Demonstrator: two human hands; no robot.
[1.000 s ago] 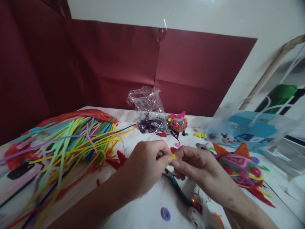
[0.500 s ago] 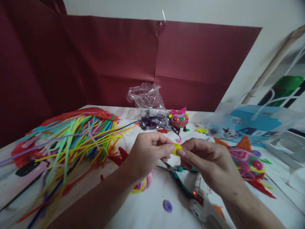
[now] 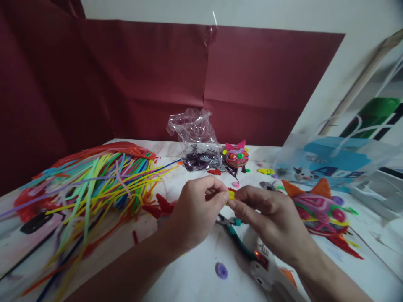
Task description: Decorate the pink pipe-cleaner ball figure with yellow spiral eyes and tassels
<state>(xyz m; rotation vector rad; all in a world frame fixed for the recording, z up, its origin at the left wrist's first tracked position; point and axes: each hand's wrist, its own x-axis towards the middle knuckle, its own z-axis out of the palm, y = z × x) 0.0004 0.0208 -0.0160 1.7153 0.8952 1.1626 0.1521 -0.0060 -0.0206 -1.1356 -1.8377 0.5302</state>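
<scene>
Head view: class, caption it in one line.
Left hand and right hand pinch a small yellow piece above teal pliers.

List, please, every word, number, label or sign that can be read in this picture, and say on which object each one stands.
Nothing can be read with certainty.
Translucent plastic bag: large dark blue letters under a small cow picture, too blurred to read.
Same bag, above the cow: a small dark line of print, too small to read.
Glue gun: dark marks on its white body, too small and blurred to read.
</scene>
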